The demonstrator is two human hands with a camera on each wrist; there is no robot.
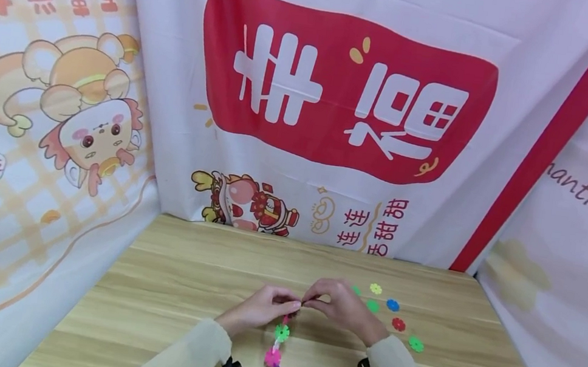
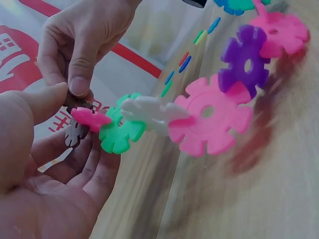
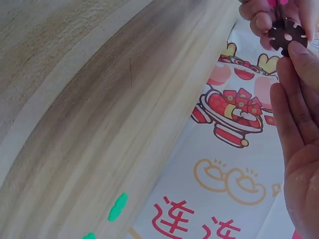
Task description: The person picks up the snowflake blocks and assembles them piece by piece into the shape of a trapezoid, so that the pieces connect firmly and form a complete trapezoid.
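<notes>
A chain of plastic snowflake discs (image 1: 282,333) curves over the wooden table (image 1: 177,279) from my hands toward me. In the left wrist view its pink (image 2: 209,117), white (image 2: 149,112) and green (image 2: 119,132) links are slotted together. My left hand (image 1: 285,302) pinches the chain's far end, thumb above and fingers beneath. My right hand (image 1: 314,299) pinches a dark brown disc (image 3: 286,35) and holds it against the small pink end disc (image 2: 89,118). The two hands touch at the fingertips. Whether the brown disc sits in the slot cannot be seen.
Several loose discs lie right of my right hand: yellow-green (image 1: 376,288), blue (image 1: 393,304), green (image 1: 372,306), red (image 1: 398,324) and another green (image 1: 415,344). Printed cloth banners (image 1: 338,91) close off the table at the back and on both sides.
</notes>
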